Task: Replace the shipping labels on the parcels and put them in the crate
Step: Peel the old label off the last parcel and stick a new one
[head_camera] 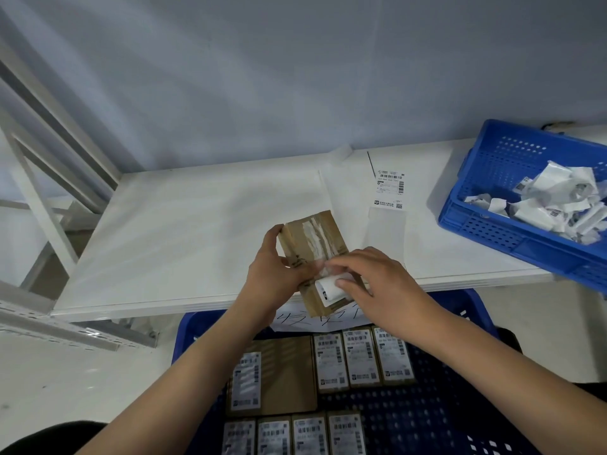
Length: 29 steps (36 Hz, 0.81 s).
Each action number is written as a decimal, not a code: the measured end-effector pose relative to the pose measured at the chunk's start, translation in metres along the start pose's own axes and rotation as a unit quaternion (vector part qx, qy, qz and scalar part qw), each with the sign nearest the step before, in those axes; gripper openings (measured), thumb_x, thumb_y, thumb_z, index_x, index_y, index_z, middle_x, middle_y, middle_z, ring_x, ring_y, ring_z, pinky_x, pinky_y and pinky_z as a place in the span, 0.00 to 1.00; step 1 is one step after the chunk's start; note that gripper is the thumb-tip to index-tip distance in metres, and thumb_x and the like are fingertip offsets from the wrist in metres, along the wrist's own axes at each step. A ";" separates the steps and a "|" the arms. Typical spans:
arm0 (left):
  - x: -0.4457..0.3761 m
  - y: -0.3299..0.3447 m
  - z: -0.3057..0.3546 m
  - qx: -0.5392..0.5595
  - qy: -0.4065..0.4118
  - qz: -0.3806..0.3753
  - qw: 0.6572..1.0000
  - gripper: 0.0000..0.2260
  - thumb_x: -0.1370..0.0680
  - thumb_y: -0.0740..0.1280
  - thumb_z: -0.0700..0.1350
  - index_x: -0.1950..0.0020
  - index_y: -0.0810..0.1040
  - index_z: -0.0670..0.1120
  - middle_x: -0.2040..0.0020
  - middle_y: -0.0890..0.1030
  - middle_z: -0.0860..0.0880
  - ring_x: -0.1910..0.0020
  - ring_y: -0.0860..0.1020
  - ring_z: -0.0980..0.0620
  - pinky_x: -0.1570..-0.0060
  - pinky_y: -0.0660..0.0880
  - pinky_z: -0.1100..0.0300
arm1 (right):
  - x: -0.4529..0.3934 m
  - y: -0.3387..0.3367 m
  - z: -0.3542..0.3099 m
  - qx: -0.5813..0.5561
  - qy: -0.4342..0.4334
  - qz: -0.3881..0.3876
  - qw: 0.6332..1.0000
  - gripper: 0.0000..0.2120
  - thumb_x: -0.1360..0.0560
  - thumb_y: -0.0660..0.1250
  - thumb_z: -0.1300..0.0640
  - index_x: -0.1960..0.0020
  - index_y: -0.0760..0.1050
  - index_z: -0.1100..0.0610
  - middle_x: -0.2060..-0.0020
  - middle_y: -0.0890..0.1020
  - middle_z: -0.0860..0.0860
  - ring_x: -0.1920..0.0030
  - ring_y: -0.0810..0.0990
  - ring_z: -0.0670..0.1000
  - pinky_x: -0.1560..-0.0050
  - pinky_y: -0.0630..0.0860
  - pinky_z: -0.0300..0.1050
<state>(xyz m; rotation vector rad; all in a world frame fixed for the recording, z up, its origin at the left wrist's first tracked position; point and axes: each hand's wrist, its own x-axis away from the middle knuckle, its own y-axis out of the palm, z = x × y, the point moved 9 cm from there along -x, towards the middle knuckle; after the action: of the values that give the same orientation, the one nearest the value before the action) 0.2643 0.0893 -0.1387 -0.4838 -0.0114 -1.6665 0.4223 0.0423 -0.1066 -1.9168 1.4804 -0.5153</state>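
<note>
A brown cardboard parcel hangs over the front edge of the white table, its top streaked with white label residue. My left hand grips the parcel's left side. My right hand pinches the old white label, which is curled up and half peeled at the parcel's near end. A fresh shipping label on its backing strip lies on the table behind. Below the table stands a blue crate holding several labelled parcels.
A second blue crate at the right of the table holds crumpled peeled labels. A handwritten paper sign hangs on the lower crate's far rim. Metal shelving frames stand at the left.
</note>
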 end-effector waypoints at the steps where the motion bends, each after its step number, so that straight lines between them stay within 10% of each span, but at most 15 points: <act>1: 0.000 -0.001 0.000 -0.004 0.002 0.004 1.000 0.38 0.30 0.81 0.46 0.25 0.65 0.57 0.46 0.82 0.49 0.48 0.83 0.50 0.50 0.84 0.47 | 0.000 0.000 0.000 0.002 -0.002 0.004 1.000 0.16 0.20 0.67 0.57 0.37 0.74 0.38 0.47 0.77 0.34 0.41 0.71 0.36 0.43 0.65 0.27; 6: -0.003 -0.002 -0.002 0.009 -0.010 0.012 1.000 0.36 0.29 0.81 0.44 0.27 0.66 0.58 0.50 0.85 0.46 0.53 0.85 0.47 0.50 0.84 0.46 | 0.000 -0.006 -0.005 0.027 -0.035 0.040 0.998 0.09 0.19 0.65 0.61 0.44 0.82 0.54 0.47 0.81 0.44 0.42 0.73 0.45 0.41 0.67 0.31; 17: 0.000 -0.004 0.010 -0.034 0.029 0.030 0.999 0.38 0.30 0.80 0.51 0.25 0.65 0.59 0.48 0.83 0.49 0.51 0.84 0.50 0.49 0.84 0.47 | 0.003 -0.023 -0.012 0.001 -0.017 0.080 0.997 0.08 0.19 0.63 0.62 0.46 0.80 0.53 0.45 0.76 0.43 0.40 0.75 0.43 0.37 0.69 0.34; 29: 0.009 -0.007 0.024 -0.127 0.079 0.039 0.988 0.42 0.28 0.79 0.52 0.20 0.60 0.58 0.48 0.80 0.52 0.55 0.77 0.59 0.66 0.70 0.80 | 0.001 -0.019 -0.006 -0.001 0.023 0.032 0.999 0.11 0.17 0.63 0.59 0.41 0.82 0.51 0.52 0.81 0.42 0.47 0.77 0.43 0.45 0.72 0.38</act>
<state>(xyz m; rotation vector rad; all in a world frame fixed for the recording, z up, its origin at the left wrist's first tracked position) 0.2646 0.0888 -0.1126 -0.5349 0.3366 -1.6331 0.4324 0.0427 -0.0893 -1.8645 1.5664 -0.5313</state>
